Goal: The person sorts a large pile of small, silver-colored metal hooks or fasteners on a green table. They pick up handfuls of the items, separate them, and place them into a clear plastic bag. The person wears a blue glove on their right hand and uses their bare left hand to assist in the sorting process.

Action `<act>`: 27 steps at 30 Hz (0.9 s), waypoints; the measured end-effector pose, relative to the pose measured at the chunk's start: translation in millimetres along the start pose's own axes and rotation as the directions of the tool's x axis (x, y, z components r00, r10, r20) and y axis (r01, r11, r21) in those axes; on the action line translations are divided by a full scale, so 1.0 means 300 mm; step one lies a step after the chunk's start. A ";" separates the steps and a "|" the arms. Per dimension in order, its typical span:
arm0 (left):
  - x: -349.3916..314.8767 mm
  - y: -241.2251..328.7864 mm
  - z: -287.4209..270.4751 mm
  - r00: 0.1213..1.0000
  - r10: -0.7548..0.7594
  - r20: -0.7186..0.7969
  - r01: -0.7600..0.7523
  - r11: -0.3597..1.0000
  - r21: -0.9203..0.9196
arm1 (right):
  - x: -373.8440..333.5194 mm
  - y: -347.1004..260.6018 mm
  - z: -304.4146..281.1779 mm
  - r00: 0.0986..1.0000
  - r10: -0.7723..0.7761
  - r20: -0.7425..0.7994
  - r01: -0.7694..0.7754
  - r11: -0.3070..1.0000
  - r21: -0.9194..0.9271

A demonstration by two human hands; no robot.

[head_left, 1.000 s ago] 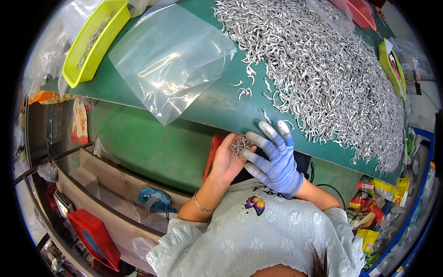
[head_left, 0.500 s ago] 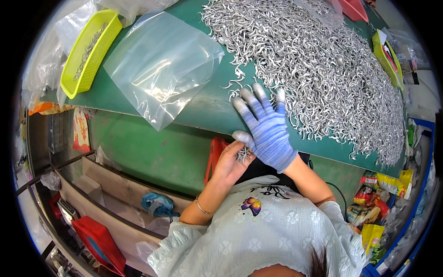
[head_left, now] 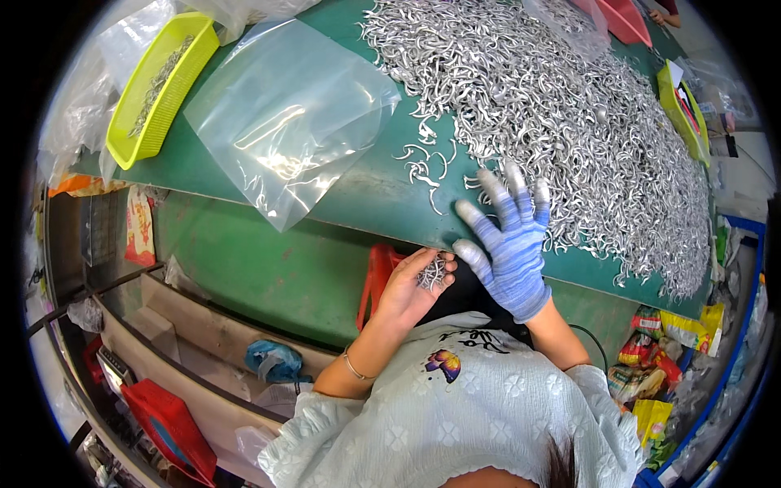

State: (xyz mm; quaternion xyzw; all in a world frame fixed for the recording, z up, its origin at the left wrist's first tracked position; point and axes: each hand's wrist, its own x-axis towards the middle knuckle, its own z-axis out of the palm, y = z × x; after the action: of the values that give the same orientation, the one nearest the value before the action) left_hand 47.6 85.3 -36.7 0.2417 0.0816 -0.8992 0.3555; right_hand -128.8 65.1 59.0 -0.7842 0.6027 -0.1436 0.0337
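I have a small handful of curved metal pieces (head_left: 432, 276) in my bare left hand (head_left: 407, 288), fingers curled round it, near the table's edge on the near side of the heap (head_left: 561, 122) of like pieces. My gloved right hand (head_left: 510, 244) is empty-looking, fingers spread, its tips over the heap's near-left fringe; I can't tell whether they touch it. A few loose pieces (head_left: 423, 171) lie just left of the heap. Farther left of it, a clear plastic bag (head_left: 293, 122) lies flat, overhanging the near edge, and beyond that sits a yellow-green basket (head_left: 172, 106) with some pieces inside. Crumpled clear film (head_left: 569, 28) covers part of the heap's far side, where a pink tray (head_left: 625, 20) also sits. Another basket (head_left: 690, 130) stands at the heap's right. Everything rests on a green table (head_left: 366, 199); below and left of the heap I see green floor (head_left: 236, 244).
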 end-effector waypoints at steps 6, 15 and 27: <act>-0.001 0.006 -0.005 1.000 0.003 -0.004 -0.003 1.000 -0.006 | 0.023 0.051 0.015 0.996 0.059 -0.069 -0.066 0.991 -0.116; 0.007 0.006 -0.018 1.000 -0.005 -0.024 0.005 1.000 -0.001 | -0.030 0.101 -0.020 0.969 0.190 -0.157 -0.209 0.971 -0.112; 0.005 0.002 -0.001 0.998 -0.004 -0.070 0.002 1.000 -0.019 | -0.052 -0.007 0.033 1.000 -0.030 -0.009 0.030 0.998 0.052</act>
State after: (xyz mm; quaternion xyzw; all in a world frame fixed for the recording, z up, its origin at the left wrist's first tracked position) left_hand 47.0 84.0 -37.7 0.2693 0.1029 -0.8899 0.3534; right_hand -127.9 79.5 47.2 -0.7915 0.5870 -0.1628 0.0497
